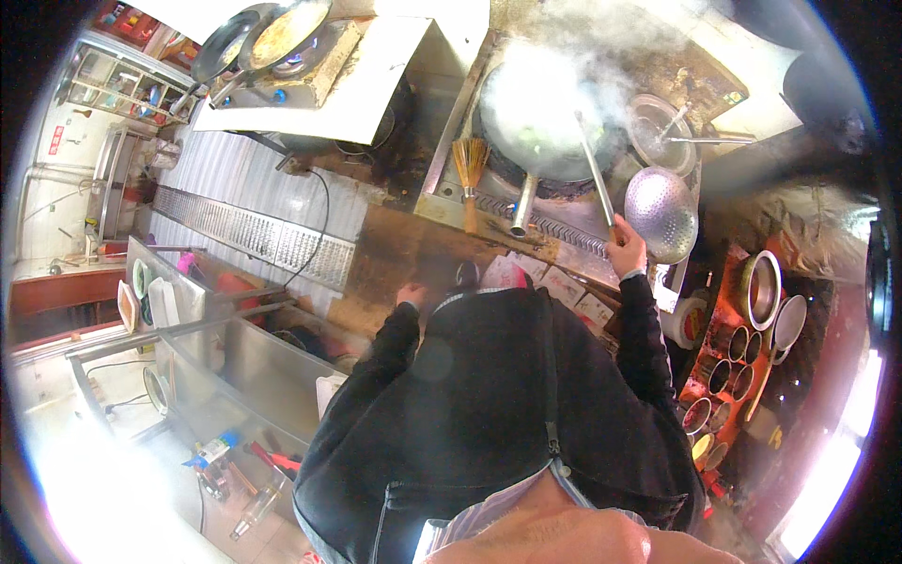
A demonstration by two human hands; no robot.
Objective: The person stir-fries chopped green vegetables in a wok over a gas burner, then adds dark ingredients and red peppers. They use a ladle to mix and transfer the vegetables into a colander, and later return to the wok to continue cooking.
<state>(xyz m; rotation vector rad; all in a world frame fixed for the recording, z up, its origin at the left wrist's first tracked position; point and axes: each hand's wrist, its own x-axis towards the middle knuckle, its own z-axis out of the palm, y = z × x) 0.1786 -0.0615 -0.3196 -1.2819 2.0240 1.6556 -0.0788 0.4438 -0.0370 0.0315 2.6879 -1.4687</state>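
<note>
My right hand (627,248) is closed round the end of a long-handled metal wok tool (596,174), which slants into a steaming wok (554,169). Thick steam hides the tool's head and most of the wok's inside, though some pale green food shows. The wok's own metal handle (525,207) points back toward me, untouched. Right beside my right hand rests a large perforated strainer (661,214). My left hand (412,294) hangs low by my left side, fingers loosely curled, with nothing visible in it. A bamboo wok brush (470,174) stands left of the wok.
Behind the strainer sits a round metal pan (658,132) with utensils in it. Several seasoning containers (728,367) fill a rack at my right, near a metal basin (761,289). Two frying pans (282,36) sit on a burner at far left. A metal counter (268,362) stands left of me.
</note>
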